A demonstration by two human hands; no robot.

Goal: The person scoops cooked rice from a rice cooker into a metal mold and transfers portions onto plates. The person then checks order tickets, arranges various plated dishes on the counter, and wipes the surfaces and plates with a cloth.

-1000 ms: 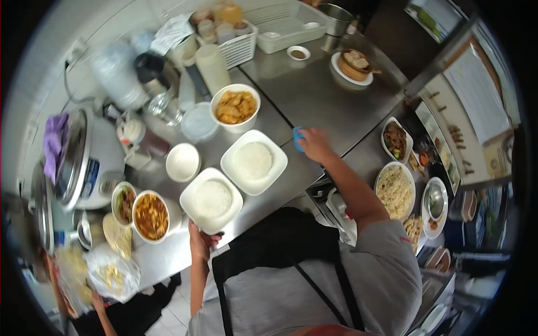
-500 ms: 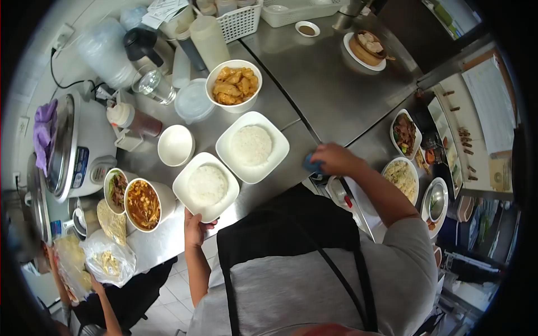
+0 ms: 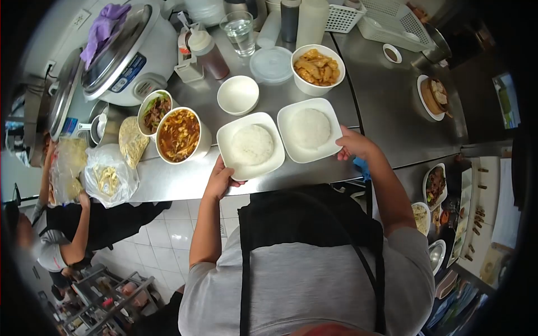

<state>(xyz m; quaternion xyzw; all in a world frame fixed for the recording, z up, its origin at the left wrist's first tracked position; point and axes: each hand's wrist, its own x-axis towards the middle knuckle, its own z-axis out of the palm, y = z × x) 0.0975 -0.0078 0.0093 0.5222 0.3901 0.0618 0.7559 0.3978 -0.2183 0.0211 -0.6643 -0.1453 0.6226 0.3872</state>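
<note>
My left hand [image 3: 220, 179] grips the near left corner of a square white dish [image 3: 271, 165]. A flat dome of white rice [image 3: 252, 144] sits in it. Right beside it is a matching square white dish [image 3: 287, 120], also with a rice dome [image 3: 307, 127]. My right hand [image 3: 355, 144] has its fingers closed on that dish's right edge. Both dishes are at the steel counter's front edge. A blue cloth [image 3: 362, 167] shows at the counter edge, just below my right wrist. Behind the dishes is a small white bowl [image 3: 238, 95].
A tub of orange-sauced pieces [image 3: 318, 69] stands behind the right dish. Left are a tub of red-brown soup [image 3: 180, 136], a meat-and-greens tub [image 3: 156, 112] and a rice cooker [image 3: 131, 61]. A co-worker's hand [image 3: 84, 199] is by a plastic bag [image 3: 111, 176]. A water glass [image 3: 239, 35] stands behind.
My right hand has let go of the blue cloth and come left onto the right rice dish. My left hand stays on the left dish. The head view has turned and shifted.
</note>
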